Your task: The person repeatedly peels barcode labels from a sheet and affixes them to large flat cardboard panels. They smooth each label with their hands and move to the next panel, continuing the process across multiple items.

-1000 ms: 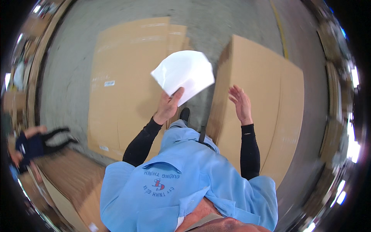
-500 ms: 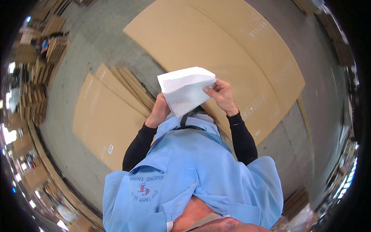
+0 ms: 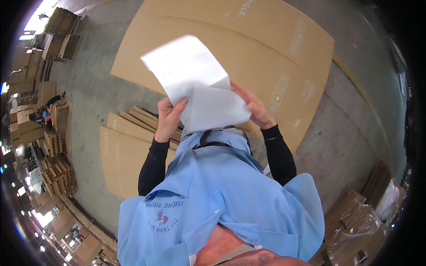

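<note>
White paper sheets (image 3: 191, 66), bent across the middle, are spread in front of my waist. The upper part stands out away from me, and the lower part folds toward my body. My left hand (image 3: 170, 117) is closed on the left edge, thumb pressed on the front. At the right edge my right hand (image 3: 256, 108) is closed around the paper, its fingers partly behind the sheet and a little blurred. Beneath the paper lies a large flat brown cardboard sheet (image 3: 266, 57).
Smaller cardboard pieces (image 3: 120, 155) lie overlapping on the grey floor (image 3: 95, 102) at left. Cardboard stacks (image 3: 57, 173) line the far left, where a person (image 3: 46, 116) bends among them. Plastic-wrapped cardboard (image 3: 355, 217) stands at lower right. A yellow floor line (image 3: 355, 86) runs at right.
The paper's upper part has opened out, away from me and to the left. My left hand has shifted left and its thumb now shows on the front. The view has turned.
</note>
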{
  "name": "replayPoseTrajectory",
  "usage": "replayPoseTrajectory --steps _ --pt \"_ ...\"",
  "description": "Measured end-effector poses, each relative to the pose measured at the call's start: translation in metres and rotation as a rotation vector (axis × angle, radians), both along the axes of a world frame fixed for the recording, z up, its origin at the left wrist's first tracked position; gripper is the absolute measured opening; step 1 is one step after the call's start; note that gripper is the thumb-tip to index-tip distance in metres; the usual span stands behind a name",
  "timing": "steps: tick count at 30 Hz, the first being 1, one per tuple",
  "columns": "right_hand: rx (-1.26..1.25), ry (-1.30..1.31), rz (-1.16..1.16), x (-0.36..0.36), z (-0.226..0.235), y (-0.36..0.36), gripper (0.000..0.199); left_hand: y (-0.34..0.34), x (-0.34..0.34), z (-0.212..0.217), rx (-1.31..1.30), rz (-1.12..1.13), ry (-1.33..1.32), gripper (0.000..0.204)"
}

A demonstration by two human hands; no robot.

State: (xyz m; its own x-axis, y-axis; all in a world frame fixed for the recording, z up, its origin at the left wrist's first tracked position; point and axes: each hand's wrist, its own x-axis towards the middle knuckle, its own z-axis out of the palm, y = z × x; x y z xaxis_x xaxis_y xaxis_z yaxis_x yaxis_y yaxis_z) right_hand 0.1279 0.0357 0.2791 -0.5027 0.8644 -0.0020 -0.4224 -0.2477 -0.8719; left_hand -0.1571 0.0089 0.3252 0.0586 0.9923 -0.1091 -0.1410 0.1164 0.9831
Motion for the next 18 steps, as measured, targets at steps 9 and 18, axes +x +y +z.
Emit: replayPoseTrajectory --steps 9,18 --pt "0.030 -0.369 -0.386 -0.009 0.010 0.056 0.063 0.089 -0.003 0.003 0.078 0.132 -0.230 0.026" --pt "-0.013 -0.592 -0.383 -0.094 -0.044 0.083 0.066 0.207 -0.067 -0.034 -0.182 0.362 -0.587 0.026"
